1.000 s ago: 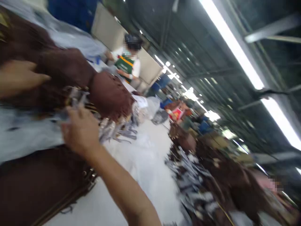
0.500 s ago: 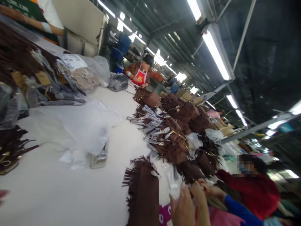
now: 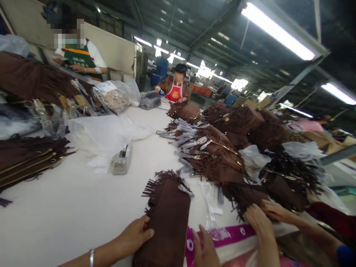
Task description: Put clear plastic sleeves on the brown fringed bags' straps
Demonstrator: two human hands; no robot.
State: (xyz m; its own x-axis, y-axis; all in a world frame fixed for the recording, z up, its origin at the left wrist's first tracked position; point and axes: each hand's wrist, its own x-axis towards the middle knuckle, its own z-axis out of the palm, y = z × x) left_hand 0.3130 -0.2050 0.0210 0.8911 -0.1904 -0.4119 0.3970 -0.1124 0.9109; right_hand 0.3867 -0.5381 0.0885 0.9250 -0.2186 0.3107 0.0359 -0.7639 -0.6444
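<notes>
A dark brown fringed bag [image 3: 168, 218] lies lengthwise on the white table in front of me, its fringe at the far end and left side. My left hand [image 3: 136, 235], with a silver bangle at the wrist, grips its left edge, thumb on top. On the other side, my right hand [image 3: 206, 247] is raised with fingers apart and holds nothing; it is slightly blurred. Behind that hand runs a purple printed band [image 3: 233, 234] on plastic. A clear plastic strip [image 3: 210, 204] lies beyond the bag.
A co-worker's hands [image 3: 260, 218] handle brown pieces at right. Piled fringed bags [image 3: 219, 148] cover the right side; more bags [image 3: 30, 159] lie left. A tape dispenser [image 3: 121, 161] stands near white sheeting [image 3: 102, 131]. Two people [image 3: 83, 59] work across the table.
My left hand has come in from the left edge and taken hold of the bag. My right hand has moved left and lower towards it. The view has turned leftward and levelled.
</notes>
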